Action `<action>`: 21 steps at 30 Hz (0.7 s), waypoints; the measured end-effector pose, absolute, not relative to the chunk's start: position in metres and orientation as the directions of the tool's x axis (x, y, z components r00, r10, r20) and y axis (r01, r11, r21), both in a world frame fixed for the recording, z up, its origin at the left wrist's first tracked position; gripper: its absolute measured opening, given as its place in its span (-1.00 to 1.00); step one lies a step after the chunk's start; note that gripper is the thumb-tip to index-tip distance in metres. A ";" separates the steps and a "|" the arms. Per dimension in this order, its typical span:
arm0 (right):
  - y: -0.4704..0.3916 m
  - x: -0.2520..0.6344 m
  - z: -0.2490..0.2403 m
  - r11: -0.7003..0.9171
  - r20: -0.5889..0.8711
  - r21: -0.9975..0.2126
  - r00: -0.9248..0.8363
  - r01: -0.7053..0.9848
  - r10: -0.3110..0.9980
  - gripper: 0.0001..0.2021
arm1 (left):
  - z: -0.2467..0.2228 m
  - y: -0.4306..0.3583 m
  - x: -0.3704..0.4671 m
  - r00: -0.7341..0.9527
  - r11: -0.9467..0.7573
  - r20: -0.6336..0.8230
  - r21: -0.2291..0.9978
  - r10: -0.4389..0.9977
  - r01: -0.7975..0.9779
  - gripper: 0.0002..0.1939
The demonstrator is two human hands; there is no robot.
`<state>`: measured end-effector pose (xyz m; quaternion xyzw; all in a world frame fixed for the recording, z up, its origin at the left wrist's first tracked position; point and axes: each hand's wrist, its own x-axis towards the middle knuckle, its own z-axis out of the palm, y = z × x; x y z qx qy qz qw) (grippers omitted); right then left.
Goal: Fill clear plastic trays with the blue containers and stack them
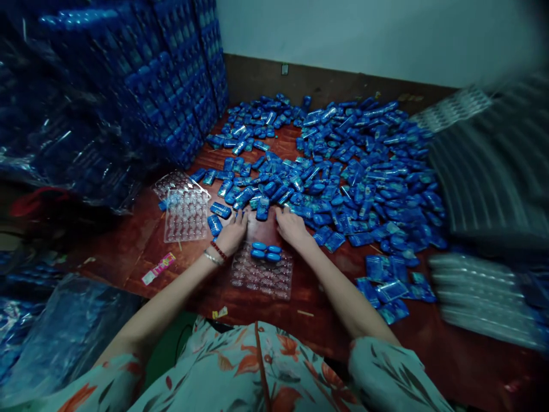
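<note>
A clear plastic tray (261,279) with rows of moulded cavities lies on the red-brown table, with several blue packets (266,252) in its upper rows. Beyond it, my left hand (234,232) is at the near edge of the blue packet pile (317,189), fingers bent; whether it grips a packet is too small to tell. My right hand (292,226) reaches to the pile's edge on the other side, its fingertips also unclear. One blue packet (262,208) stands out between the two hands. Two loose packets lie left of my left hand.
More clear trays (186,214) lie at the left on the table (193,274). Tall stacks of filled blue trays (171,86) rise at the back left. Blurred stacks of clear trays (480,297) stand at the right. A pink wrapper (158,268) lies near the left front.
</note>
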<state>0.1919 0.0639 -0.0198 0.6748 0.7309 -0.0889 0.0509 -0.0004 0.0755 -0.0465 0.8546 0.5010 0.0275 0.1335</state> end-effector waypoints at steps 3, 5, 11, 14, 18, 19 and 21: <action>0.030 0.224 -0.018 0.059 -0.099 -0.314 -0.094 0.948 0.991 -0.63 | -0.044 0.053 -0.041 0.501 -0.453 0.049 0.509 0.864 0.732 -0.48; -0.001 0.243 -0.019 0.050 0.027 -0.576 -0.042 0.816 0.999 -0.65 | -0.035 0.030 -0.064 0.441 -0.439 0.166 0.627 0.882 0.643 -0.55; -0.084 0.227 -0.036 0.059 0.172 -0.843 0.164 0.535 0.971 -0.84 | -0.013 -0.035 -0.067 0.387 -0.470 0.283 0.671 0.877 0.574 -0.69; -0.092 0.203 -0.048 0.196 0.276 -0.788 0.051 0.584 0.960 -0.82 | -0.023 -0.038 -0.046 0.531 -0.617 0.353 0.623 0.770 0.481 -0.67; -0.084 0.196 -0.051 0.375 0.345 -0.572 -0.201 0.729 0.917 -0.66 | -0.040 -0.027 -0.028 0.666 -0.764 0.402 0.479 0.628 0.432 -0.65; -0.081 0.197 -0.048 0.401 0.333 -0.510 -0.255 0.761 0.908 -0.65 | -0.041 -0.025 -0.026 0.686 -0.781 0.397 0.448 0.609 0.435 -0.65; -0.076 0.198 -0.038 0.431 0.290 -0.405 -0.334 0.806 0.897 -0.63 | -0.042 -0.021 -0.024 0.730 -0.807 0.366 0.393 0.578 0.441 -0.65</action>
